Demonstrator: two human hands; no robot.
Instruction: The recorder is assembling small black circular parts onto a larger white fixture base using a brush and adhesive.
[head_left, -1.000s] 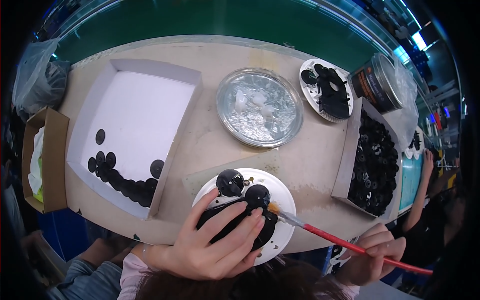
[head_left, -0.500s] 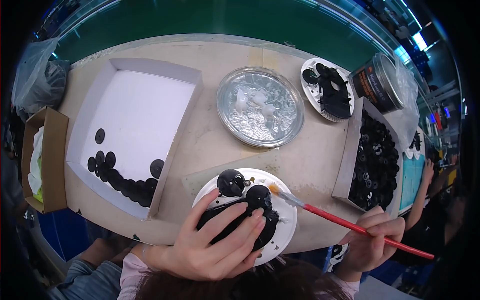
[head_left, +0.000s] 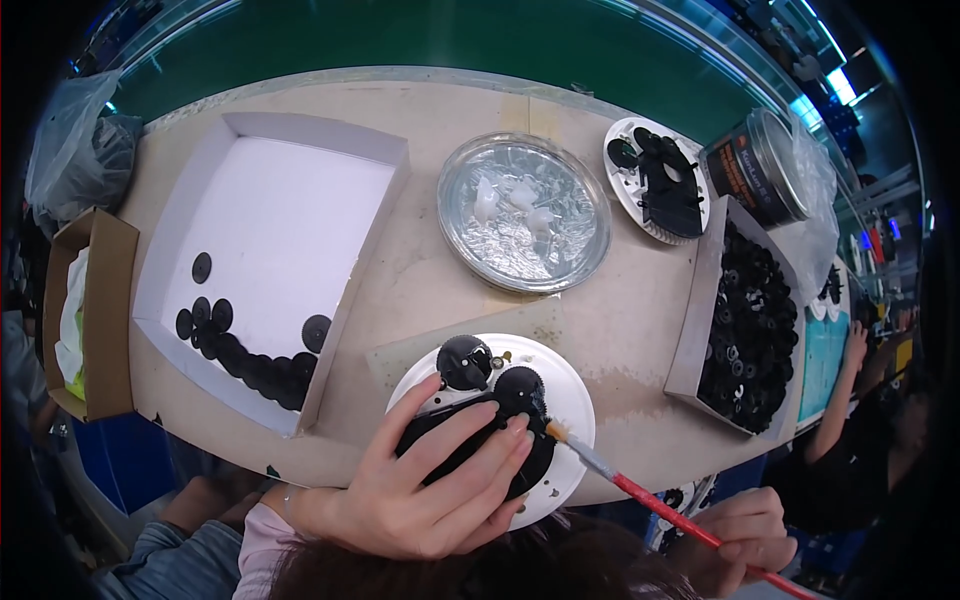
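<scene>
Under my left hand [head_left: 440,480] lies a black gear housing [head_left: 430,430] on a round white base [head_left: 575,385]. My fingers curve over the housing with the thumb on its near side, hiding much of it. Two black gears, a far-left gear [head_left: 464,361] and a middle gear [head_left: 519,390], show beyond my fingertips. My right hand [head_left: 742,535] is closed around the red handle of a paintbrush [head_left: 665,510]. The bristles touch or nearly touch the right edge of the black gears, just beside my left fingertips.
Left stands a white box tray [head_left: 290,190] with several black gears. Ahead is a round clear-lidded tray [head_left: 525,215] with white lumps. At the right are a box of small black parts [head_left: 750,320], a tin [head_left: 755,165] and another gear assembly [head_left: 668,190]. A person's arm [head_left: 840,385] shows far right.
The brush has come nearer to me, its bristles passing from beside the middle gear down to the assembly's right edge. My right hand has dropped lower. My left hand stays in place.
</scene>
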